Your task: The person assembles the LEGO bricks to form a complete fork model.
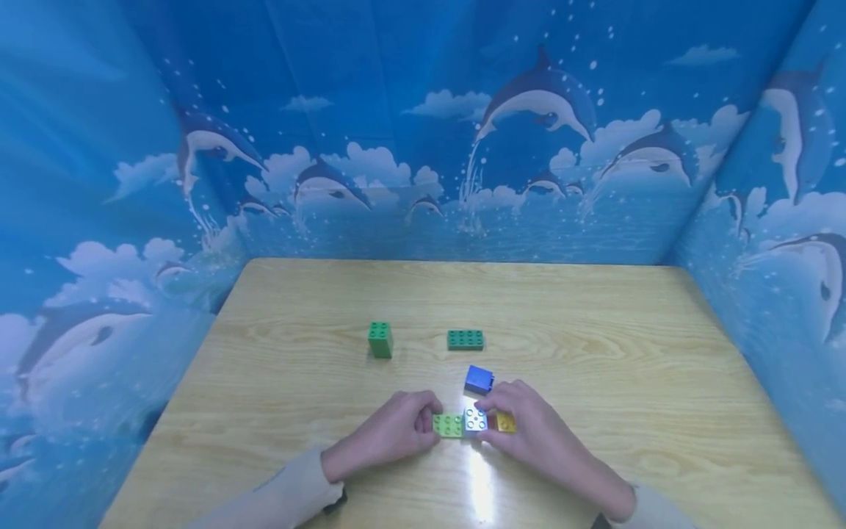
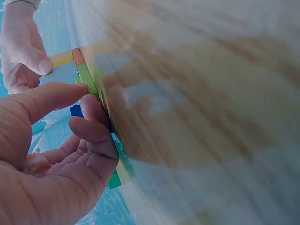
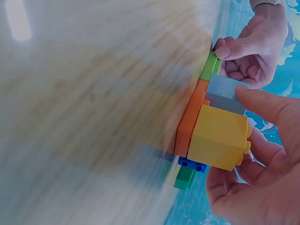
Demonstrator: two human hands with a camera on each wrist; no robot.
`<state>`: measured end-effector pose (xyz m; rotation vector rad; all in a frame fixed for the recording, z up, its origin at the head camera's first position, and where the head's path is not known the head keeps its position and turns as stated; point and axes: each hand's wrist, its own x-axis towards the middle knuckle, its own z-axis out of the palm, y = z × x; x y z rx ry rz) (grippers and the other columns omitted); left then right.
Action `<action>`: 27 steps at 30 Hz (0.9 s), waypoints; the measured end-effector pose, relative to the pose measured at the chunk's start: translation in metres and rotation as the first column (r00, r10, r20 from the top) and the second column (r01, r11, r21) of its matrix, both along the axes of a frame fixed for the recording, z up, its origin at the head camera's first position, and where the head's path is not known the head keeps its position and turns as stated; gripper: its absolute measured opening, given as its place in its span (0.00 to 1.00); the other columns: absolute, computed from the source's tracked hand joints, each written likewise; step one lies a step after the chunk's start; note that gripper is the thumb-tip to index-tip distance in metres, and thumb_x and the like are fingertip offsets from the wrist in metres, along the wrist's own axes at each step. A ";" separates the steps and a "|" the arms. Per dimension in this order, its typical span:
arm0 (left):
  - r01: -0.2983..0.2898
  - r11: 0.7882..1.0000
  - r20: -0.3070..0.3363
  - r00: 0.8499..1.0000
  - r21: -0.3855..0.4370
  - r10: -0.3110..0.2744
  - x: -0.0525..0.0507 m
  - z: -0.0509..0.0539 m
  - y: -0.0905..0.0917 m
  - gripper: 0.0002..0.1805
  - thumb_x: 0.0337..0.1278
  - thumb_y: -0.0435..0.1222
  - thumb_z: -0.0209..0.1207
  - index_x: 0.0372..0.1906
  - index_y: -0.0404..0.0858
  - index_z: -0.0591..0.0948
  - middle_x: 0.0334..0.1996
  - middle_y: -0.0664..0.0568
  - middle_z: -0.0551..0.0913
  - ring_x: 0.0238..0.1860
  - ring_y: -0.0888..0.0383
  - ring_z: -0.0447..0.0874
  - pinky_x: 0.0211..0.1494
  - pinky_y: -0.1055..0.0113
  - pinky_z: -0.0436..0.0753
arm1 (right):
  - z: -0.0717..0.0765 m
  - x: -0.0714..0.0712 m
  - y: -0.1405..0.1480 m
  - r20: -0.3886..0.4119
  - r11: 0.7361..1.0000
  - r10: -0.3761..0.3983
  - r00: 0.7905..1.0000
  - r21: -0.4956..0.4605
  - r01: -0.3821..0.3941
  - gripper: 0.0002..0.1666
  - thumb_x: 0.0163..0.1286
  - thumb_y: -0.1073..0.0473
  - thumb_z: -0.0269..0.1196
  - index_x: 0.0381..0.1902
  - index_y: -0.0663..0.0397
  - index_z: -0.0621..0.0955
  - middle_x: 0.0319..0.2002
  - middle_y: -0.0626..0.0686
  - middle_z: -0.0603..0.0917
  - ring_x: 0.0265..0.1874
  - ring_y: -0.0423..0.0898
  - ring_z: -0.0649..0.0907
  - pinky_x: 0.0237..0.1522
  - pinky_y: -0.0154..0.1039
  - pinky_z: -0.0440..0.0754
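Note:
My left hand (image 1: 405,427) pinches the far-left end of a light green brick (image 1: 448,426) between thumb and fingers, low on the tabletop. The right hand (image 1: 538,433) holds a light blue brick (image 3: 227,93) with thumb and finger on opposite sides. That brick sits on a flat orange brick (image 3: 191,123), and a yellow brick (image 3: 218,136) stands on the same orange one, under the right palm. The light green brick lies end to end with the orange brick; whether light blue overlaps both, I cannot tell. Just behind the right fingers lies a blue brick (image 1: 479,379).
Farther back on the wooden table (image 1: 628,330) are a dark green brick (image 1: 465,339) lying flat and a tall green stack (image 1: 380,339) to its left. A dolphin-printed blue curtain (image 1: 370,132) rises behind the table and along both sides.

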<state>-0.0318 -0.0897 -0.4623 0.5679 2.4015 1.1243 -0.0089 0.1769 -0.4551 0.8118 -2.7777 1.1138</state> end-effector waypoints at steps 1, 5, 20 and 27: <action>-0.001 1.000 -0.002 1.000 0.001 0.001 0.000 0.000 0.000 0.21 0.57 0.27 0.76 0.55 0.31 0.86 0.29 0.60 0.81 0.29 0.64 0.80 0.34 0.71 0.85 | -0.001 0.000 0.000 -0.030 1.000 0.005 1.000 0.005 -0.005 0.22 0.58 0.60 0.85 0.50 0.48 0.91 0.39 0.33 0.83 0.40 0.36 0.79 0.42 0.34 0.85; -0.001 1.000 -0.005 1.000 0.008 0.001 0.001 0.001 0.000 0.22 0.57 0.27 0.76 0.57 0.31 0.85 0.29 0.60 0.80 0.29 0.64 0.80 0.34 0.70 0.84 | -0.003 0.001 -0.001 -0.108 1.000 0.018 0.994 0.019 -0.016 0.22 0.59 0.58 0.84 0.51 0.49 0.90 0.39 0.35 0.84 0.40 0.36 0.79 0.42 0.34 0.84; -0.077 0.996 -0.074 0.994 0.034 0.079 -0.010 0.005 0.000 0.26 0.64 0.39 0.74 0.64 0.37 0.81 0.45 0.54 0.83 0.33 0.60 0.79 0.36 0.66 0.84 | -0.005 0.003 0.002 -0.032 1.000 -0.014 0.999 -0.018 0.014 0.21 0.66 0.54 0.81 0.55 0.43 0.89 0.41 0.31 0.84 0.42 0.36 0.80 0.45 0.37 0.85; -0.103 0.992 -0.079 0.991 0.069 0.108 -0.027 0.004 0.007 0.30 0.66 0.41 0.74 0.70 0.43 0.79 0.54 0.55 0.83 0.37 0.59 0.80 0.36 0.65 0.83 | -0.003 0.003 0.002 0.025 0.999 -0.021 0.999 -0.031 0.022 0.19 0.68 0.51 0.79 0.54 0.41 0.88 0.43 0.31 0.85 0.45 0.37 0.81 0.49 0.39 0.86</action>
